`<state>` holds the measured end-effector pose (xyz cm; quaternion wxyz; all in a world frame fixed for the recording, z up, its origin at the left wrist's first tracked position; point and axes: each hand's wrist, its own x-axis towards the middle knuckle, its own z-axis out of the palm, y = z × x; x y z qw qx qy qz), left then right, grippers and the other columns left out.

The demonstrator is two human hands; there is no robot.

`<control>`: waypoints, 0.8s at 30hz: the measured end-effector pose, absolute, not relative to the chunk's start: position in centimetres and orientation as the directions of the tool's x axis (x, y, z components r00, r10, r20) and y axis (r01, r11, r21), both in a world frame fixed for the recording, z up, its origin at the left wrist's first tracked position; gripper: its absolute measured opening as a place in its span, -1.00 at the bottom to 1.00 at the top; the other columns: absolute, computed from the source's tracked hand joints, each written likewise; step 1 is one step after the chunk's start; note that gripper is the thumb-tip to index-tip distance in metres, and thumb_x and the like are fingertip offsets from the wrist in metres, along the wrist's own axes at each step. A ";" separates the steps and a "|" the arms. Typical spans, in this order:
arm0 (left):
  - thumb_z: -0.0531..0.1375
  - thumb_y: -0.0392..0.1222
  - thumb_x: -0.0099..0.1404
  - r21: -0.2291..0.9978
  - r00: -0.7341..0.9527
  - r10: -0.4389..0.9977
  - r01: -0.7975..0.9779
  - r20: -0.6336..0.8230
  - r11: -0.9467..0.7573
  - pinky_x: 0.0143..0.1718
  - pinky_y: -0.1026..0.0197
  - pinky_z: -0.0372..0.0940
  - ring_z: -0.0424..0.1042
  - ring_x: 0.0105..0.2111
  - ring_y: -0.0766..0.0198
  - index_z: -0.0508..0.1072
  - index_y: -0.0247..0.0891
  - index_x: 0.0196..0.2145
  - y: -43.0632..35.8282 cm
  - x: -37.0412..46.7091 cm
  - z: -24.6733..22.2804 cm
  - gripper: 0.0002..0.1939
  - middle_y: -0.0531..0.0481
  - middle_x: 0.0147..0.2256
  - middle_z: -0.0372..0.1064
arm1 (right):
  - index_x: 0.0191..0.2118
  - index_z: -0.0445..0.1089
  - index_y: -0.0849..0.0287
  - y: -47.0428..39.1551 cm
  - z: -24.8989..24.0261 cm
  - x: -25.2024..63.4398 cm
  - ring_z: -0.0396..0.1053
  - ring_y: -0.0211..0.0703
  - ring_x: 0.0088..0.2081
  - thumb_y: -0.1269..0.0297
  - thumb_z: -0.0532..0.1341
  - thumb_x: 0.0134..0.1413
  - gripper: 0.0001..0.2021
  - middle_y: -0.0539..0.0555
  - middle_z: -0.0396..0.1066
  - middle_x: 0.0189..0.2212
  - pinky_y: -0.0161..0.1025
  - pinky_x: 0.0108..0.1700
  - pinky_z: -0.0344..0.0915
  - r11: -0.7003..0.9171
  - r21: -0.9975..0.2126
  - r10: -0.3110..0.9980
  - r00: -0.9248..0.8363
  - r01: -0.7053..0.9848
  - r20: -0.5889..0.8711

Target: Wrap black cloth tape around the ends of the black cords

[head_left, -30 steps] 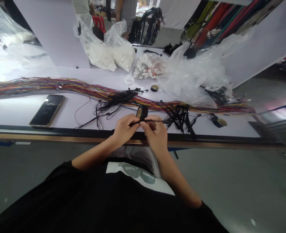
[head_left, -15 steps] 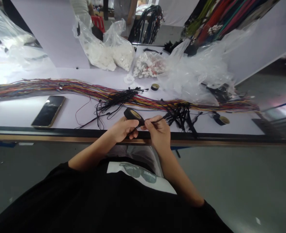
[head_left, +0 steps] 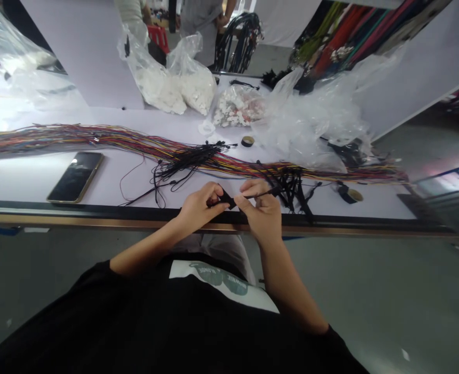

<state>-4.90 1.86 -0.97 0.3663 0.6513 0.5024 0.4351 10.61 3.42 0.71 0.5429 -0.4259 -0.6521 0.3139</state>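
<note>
My left hand (head_left: pixel 201 206) is closed on a roll of black tape (head_left: pixel 225 198), now turned so that its ring barely shows. Opposite it, my right hand (head_left: pixel 264 210) pinches a thin black cable (head_left: pixel 266 194) between thumb and fingers, close against the tape. Both hands are just above the table's front edge. Right of them lies a heap of black taped cable ends (head_left: pixel 292 189). Behind my hands a long bundle of coloured wires (head_left: pixel 136 141) runs across the table, with a cluster of black leads (head_left: pixel 192 158) on top of it.
A phone (head_left: pixel 76 176) lies at the left. Two more tape rolls stand on the table, one behind the bundle (head_left: pixel 247 141) and one at the right (head_left: pixel 350 194). Plastic bags of white parts (head_left: pixel 196 91) and a crumpled clear bag (head_left: pixel 311 122) line the back. A person (head_left: pixel 200 26) stands beyond.
The tape roll has turned in my left hand, its round face no longer showing. My right hand has shifted slightly right with the cable. A person has appeared behind the table.
</note>
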 end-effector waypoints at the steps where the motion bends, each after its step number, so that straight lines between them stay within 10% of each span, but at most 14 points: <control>1: 0.19 -0.18 0.11 0.907 0.072 0.972 0.348 0.225 -0.236 -0.44 0.33 0.12 0.19 -0.53 0.41 0.29 -0.22 -0.37 1.9 -4.5 -1.1 -0.86 0.17 -0.54 0.21 | -0.55 0.27 0.12 3.2 0.7 10.5 0.32 -0.25 -0.33 0.28 0.28 -0.15 -0.84 -0.04 0.32 -0.43 -0.24 -0.23 0.25 0.449 -0.866 0.890 -0.028 0.220 0.455; 10: 0.10 -0.27 0.17 0.826 0.034 0.923 0.434 0.383 -0.359 -0.30 0.28 0.25 0.38 -0.38 0.30 0.40 -0.22 -0.41 2.1 -4.1 -1.9 -0.92 0.02 -0.43 0.42 | -0.29 0.31 0.10 2.2 0.1 9.3 0.26 -0.33 -0.55 0.15 0.26 -0.06 -0.79 -0.11 0.29 -0.54 -0.33 -0.48 0.25 0.255 -0.949 0.966 -0.095 0.186 0.240; 18: 0.29 -0.25 0.01 0.967 -0.158 0.984 -0.223 0.086 -0.120 -0.48 0.36 0.26 0.32 -0.52 0.50 0.14 -0.18 -0.18 0.8 -3.3 -1.7 -0.54 0.08 -0.27 0.30 | -0.44 0.29 0.11 2.5 -0.4 9.2 0.41 -0.23 -0.37 0.20 0.28 -0.08 -0.84 0.00 0.43 -0.36 -0.24 -0.34 0.36 0.351 -0.931 0.933 0.041 0.099 0.356; 24: 0.23 0.17 0.05 0.852 0.323 0.941 -0.459 -0.105 0.252 -0.59 0.35 0.17 0.28 -0.56 0.44 0.38 -0.25 -0.26 2.4 -5.0 -1.6 -0.55 -0.01 -0.44 0.35 | -0.48 0.28 0.11 2.4 -0.4 8.8 0.41 -0.29 -0.48 0.29 0.31 -0.13 -0.84 -0.08 0.42 -0.46 -0.30 -0.44 0.35 0.328 -0.941 0.945 0.049 -0.087 0.325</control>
